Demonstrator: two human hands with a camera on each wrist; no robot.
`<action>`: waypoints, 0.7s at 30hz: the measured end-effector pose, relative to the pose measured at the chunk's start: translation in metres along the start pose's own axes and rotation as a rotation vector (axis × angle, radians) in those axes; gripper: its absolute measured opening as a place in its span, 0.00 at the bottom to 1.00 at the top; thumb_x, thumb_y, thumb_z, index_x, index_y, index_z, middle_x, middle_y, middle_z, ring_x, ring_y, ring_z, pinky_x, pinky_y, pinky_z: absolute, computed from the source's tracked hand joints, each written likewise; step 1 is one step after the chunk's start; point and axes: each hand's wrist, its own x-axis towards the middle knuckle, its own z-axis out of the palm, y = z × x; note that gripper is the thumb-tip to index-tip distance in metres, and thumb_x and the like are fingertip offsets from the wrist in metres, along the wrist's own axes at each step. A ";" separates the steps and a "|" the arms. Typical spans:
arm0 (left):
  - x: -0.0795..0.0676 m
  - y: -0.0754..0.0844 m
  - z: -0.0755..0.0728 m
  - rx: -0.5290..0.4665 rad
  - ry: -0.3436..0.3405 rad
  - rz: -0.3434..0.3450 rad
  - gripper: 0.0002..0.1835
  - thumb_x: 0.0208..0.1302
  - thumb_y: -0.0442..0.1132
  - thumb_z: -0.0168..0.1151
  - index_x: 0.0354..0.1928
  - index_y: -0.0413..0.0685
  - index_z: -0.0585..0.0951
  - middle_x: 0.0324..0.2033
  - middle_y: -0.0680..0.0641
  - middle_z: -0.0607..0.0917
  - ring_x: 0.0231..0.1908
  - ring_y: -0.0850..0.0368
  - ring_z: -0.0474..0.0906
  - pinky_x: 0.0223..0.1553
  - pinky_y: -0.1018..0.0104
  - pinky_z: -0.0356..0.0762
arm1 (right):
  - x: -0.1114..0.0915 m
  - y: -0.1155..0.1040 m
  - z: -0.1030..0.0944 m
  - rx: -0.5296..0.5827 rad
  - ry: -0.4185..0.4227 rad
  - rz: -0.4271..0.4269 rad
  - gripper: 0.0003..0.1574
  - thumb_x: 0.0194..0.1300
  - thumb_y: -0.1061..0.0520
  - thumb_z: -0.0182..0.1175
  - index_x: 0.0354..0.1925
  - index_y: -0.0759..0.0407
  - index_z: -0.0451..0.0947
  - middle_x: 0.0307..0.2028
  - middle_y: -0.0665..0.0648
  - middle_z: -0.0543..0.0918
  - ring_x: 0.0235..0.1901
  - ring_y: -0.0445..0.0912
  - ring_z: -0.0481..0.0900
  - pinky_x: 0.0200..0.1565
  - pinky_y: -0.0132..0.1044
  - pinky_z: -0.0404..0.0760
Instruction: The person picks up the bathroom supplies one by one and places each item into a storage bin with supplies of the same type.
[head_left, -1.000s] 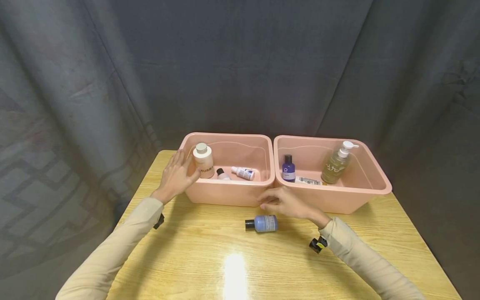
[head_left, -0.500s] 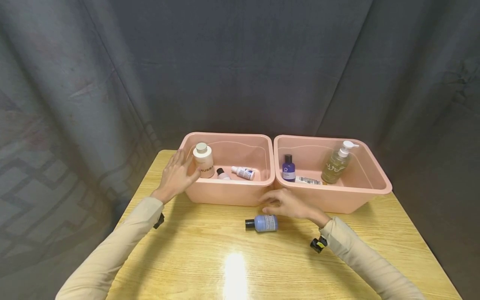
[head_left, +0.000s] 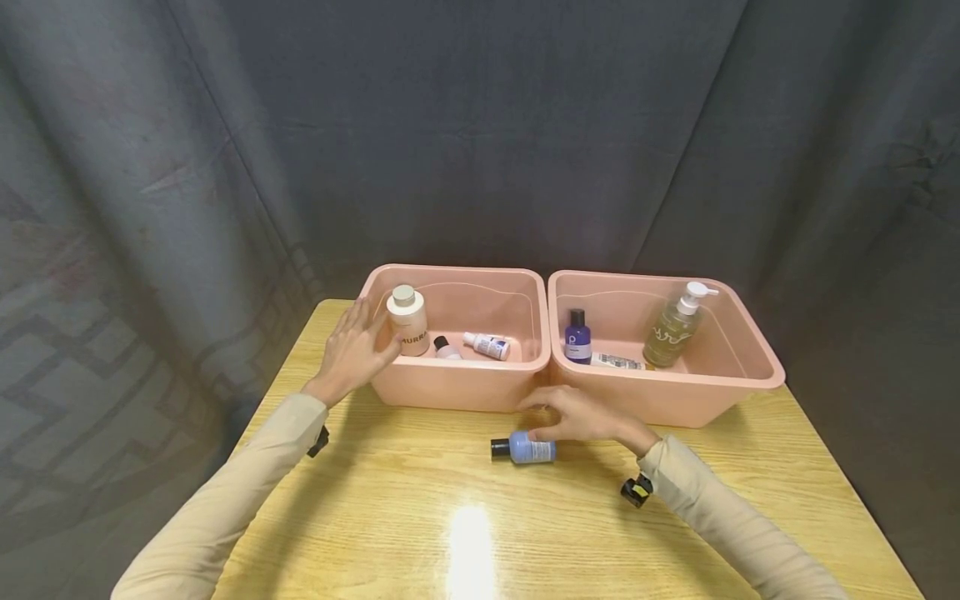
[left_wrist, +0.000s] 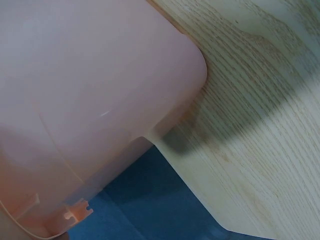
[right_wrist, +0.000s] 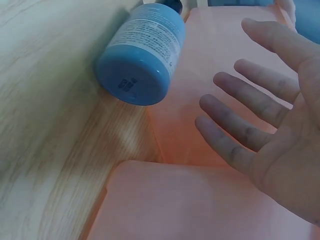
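A blue bottle [head_left: 529,447] with a black cap lies on its side on the table, cap to the left. My right hand [head_left: 573,414] hovers beside it with fingers spread, the thumb overlapping the bottle in the head view. The right wrist view shows the palm facing the bottle [right_wrist: 142,55], with a gap between fingertips and bottle. My left hand [head_left: 351,354] rests at the left front corner of the left pink bin [head_left: 450,385], fingers along its side rim and thumb over the front rim. That hand is out of sight in the left wrist view.
The left bin holds a white bottle [head_left: 408,323], a small black-capped bottle [head_left: 447,349] and a small white bottle [head_left: 491,346]. Inside the right pink bin [head_left: 660,398] are a dark blue bottle [head_left: 577,340], a white tube [head_left: 617,361] and a pump bottle [head_left: 670,333]. Dark curtains [head_left: 480,133] hang behind.
My right hand has spread its fingers, and its thumb has come down toward the blue bottle, now overlapping it. My left hand and the bins stay put.
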 end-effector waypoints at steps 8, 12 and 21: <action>-0.001 -0.001 0.000 0.004 0.013 0.015 0.40 0.70 0.61 0.46 0.72 0.39 0.65 0.73 0.28 0.53 0.74 0.36 0.45 0.73 0.46 0.44 | -0.001 0.004 0.007 0.058 -0.055 -0.012 0.29 0.63 0.53 0.67 0.58 0.66 0.76 0.53 0.64 0.82 0.49 0.59 0.81 0.51 0.54 0.80; -0.001 -0.001 0.001 -0.002 0.018 0.013 0.38 0.69 0.60 0.48 0.72 0.40 0.65 0.73 0.28 0.54 0.74 0.36 0.44 0.73 0.46 0.44 | 0.000 0.007 0.011 0.081 -0.085 -0.011 0.31 0.63 0.54 0.68 0.59 0.69 0.75 0.52 0.65 0.82 0.48 0.59 0.82 0.51 0.51 0.82; 0.000 -0.001 0.001 -0.007 0.009 0.010 0.38 0.70 0.59 0.49 0.72 0.39 0.65 0.73 0.28 0.53 0.74 0.36 0.44 0.73 0.46 0.43 | 0.001 0.010 0.016 0.046 -0.119 -0.015 0.31 0.61 0.55 0.69 0.58 0.70 0.75 0.53 0.62 0.82 0.47 0.53 0.82 0.50 0.43 0.82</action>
